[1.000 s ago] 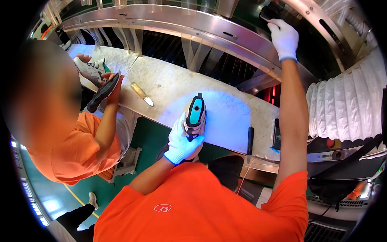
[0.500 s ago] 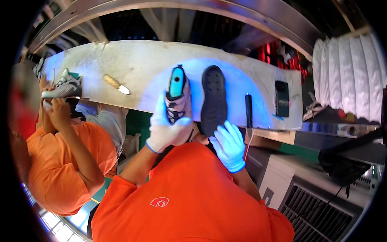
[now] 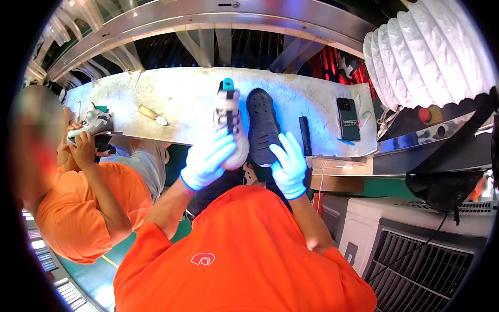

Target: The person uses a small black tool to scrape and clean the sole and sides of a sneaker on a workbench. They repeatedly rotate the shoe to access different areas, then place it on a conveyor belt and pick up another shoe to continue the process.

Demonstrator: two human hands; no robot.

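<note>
My left hand (image 3: 209, 158), in a white knit glove tinted blue by the light, is closed around the front part of a grey and white shoe upper (image 3: 228, 117). A teal last (image 3: 227, 83) shows at the upper's far end. Beside it, a dark shoe sole (image 3: 263, 125) lies with its inner face up, round holes at the far end and its near end at the table's front edge. My right hand (image 3: 289, 169), also gloved, touches the sole's near right edge, fingers stretched and apart. My palms' undersides are hidden.
On the pale table (image 3: 176, 104) lie a wooden-handled blade (image 3: 152, 114), a black stick-like tool (image 3: 304, 136) and a dark phone (image 3: 348, 119). A co-worker in orange (image 3: 104, 208) handles another shoe (image 3: 95, 122) at left. A white ribbed duct (image 3: 426, 57) hangs at right.
My left hand has turned the shoe upper so its laced top and toe show more, with less of the last visible. My right fingers have come onto the sole's edge. The view has shifted.
</note>
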